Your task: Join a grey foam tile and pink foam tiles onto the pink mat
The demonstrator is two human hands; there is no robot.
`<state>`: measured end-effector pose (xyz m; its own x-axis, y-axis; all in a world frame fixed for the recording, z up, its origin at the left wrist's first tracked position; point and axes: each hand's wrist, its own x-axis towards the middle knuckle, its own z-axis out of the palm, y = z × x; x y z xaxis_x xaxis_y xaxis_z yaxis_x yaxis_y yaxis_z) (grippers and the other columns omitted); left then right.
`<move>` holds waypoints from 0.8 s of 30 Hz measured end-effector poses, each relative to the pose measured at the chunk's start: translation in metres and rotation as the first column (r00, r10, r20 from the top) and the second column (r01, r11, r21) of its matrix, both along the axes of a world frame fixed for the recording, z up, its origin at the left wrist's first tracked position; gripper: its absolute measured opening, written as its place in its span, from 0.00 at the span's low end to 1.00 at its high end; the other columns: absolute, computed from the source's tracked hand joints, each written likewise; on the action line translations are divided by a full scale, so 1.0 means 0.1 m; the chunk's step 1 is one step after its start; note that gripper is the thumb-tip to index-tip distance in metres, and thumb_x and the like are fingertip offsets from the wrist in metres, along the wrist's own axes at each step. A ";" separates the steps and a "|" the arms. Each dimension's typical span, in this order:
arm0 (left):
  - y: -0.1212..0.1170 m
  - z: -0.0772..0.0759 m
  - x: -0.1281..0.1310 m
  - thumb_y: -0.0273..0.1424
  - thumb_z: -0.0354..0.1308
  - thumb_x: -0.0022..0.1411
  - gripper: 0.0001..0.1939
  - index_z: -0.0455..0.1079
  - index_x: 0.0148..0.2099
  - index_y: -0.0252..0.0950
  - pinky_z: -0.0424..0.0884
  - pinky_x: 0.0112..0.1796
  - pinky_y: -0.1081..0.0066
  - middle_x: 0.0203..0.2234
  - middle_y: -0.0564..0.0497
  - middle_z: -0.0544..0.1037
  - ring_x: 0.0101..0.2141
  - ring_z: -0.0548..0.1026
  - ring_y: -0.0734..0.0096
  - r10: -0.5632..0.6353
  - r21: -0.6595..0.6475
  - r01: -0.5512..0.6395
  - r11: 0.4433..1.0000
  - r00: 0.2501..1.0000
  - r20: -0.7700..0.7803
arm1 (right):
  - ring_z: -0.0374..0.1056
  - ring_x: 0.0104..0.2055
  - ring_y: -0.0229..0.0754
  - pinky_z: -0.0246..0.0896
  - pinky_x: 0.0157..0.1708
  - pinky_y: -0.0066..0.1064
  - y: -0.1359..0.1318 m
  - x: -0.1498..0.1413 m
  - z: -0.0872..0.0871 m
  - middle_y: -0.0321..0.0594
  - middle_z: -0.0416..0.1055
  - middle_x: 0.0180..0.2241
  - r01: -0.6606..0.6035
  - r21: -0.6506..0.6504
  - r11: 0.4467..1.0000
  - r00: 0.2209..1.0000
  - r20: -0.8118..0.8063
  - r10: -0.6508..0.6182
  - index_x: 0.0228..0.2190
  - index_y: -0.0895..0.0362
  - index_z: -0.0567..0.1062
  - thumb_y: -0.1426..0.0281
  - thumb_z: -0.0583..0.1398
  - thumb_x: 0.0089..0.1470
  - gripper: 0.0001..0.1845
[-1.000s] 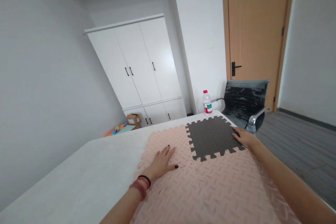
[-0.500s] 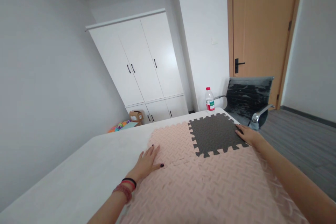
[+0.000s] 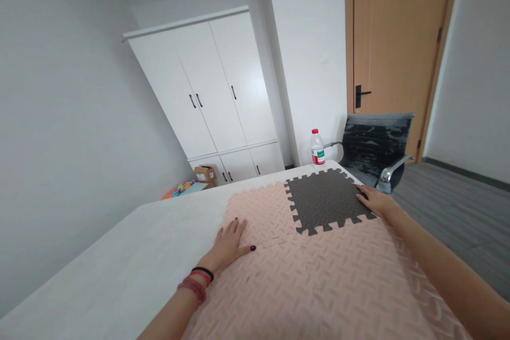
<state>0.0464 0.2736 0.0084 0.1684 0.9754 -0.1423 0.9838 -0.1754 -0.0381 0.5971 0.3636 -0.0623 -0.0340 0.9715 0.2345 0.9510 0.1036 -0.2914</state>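
Your left hand (image 3: 228, 248): grip spread flat on pink mat (image 3: 338, 281) | your right hand (image 3: 375, 202): grip unclenched, over dark tile (image 3: 324, 202), right edge | bottle (image 3: 317, 150) upright on worktop (image 3: 119, 263)

Head camera, our single view | we look from above the worktop's (image 3: 131, 260) near end, forward and down | our left hand (image 3: 229, 243) and right hand (image 3: 375, 202) lie close below us | we face the white cabinet (image 3: 215, 85) and wooden door (image 3: 398, 37), farther off, the cabinet slanting
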 end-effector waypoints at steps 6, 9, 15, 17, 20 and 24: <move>0.01 -0.01 -0.45 0.54 0.37 0.62 0.40 0.35 0.69 0.40 0.44 0.61 0.51 0.67 0.41 0.41 0.66 0.42 0.57 0.020 0.049 -0.020 0.999 1.000 0.002 | 0.60 0.58 0.47 0.53 0.57 0.38 0.00 0.01 0.01 0.50 0.60 0.59 -0.004 -0.014 1.000 0.999 0.044 0.005 0.59 0.61 0.59 0.54 0.43 0.59 0.34; 0.01 -0.06 -0.64 0.53 0.40 0.61 0.40 0.38 0.68 0.37 0.46 0.60 0.47 0.66 0.37 0.45 0.65 0.45 0.52 0.079 0.065 -0.077 0.995 0.996 -0.030 | 0.60 0.58 0.47 0.52 0.57 0.38 0.00 0.01 0.02 0.48 0.61 0.58 -0.002 -0.015 1.000 0.998 0.066 0.003 0.60 0.60 0.59 0.54 0.42 0.59 0.34; 0.01 -0.12 -0.66 0.55 0.42 0.59 0.41 0.39 0.68 0.42 0.47 0.60 0.48 0.66 0.40 0.48 0.65 0.48 0.54 0.084 0.080 -0.077 0.994 0.993 -0.087 | 0.62 0.56 0.46 0.54 0.56 0.37 -0.02 -0.01 0.03 0.47 0.62 0.58 0.025 -0.008 1.000 0.991 0.134 -0.024 0.59 0.58 0.59 0.54 0.41 0.60 0.33; 0.01 -0.12 -0.64 0.56 0.42 0.59 0.41 0.40 0.68 0.42 0.49 0.59 0.46 0.66 0.39 0.49 0.64 0.49 0.53 0.104 0.087 -0.095 0.992 0.989 -0.105 | 0.62 0.55 0.48 0.56 0.53 0.41 -0.06 -0.04 0.07 0.48 0.63 0.57 0.047 0.002 0.999 0.983 0.175 -0.046 0.60 0.57 0.60 0.55 0.41 0.60 0.32; -0.02 -0.09 -0.60 0.58 0.43 0.57 0.43 0.43 0.68 0.42 0.48 0.57 0.42 0.65 0.37 0.50 0.64 0.50 0.48 0.147 0.118 -0.132 0.984 0.980 -0.131 | 0.59 0.56 0.54 0.53 0.53 0.52 -0.15 -0.14 0.17 0.52 0.63 0.56 0.078 0.043 0.996 0.964 0.253 -0.087 0.59 0.55 0.60 0.57 0.42 0.60 0.30; -0.14 0.01 -0.43 0.58 0.47 0.55 0.46 0.48 0.67 0.36 0.43 0.56 0.37 0.65 0.31 0.48 0.63 0.49 0.38 0.239 0.204 -0.205 0.957 0.959 -0.153 | 0.52 0.59 0.61 0.37 0.54 0.65 -0.35 -0.42 0.38 0.62 0.61 0.56 0.094 0.123 0.988 0.935 0.329 -0.130 0.58 0.62 0.61 0.66 0.45 0.59 0.28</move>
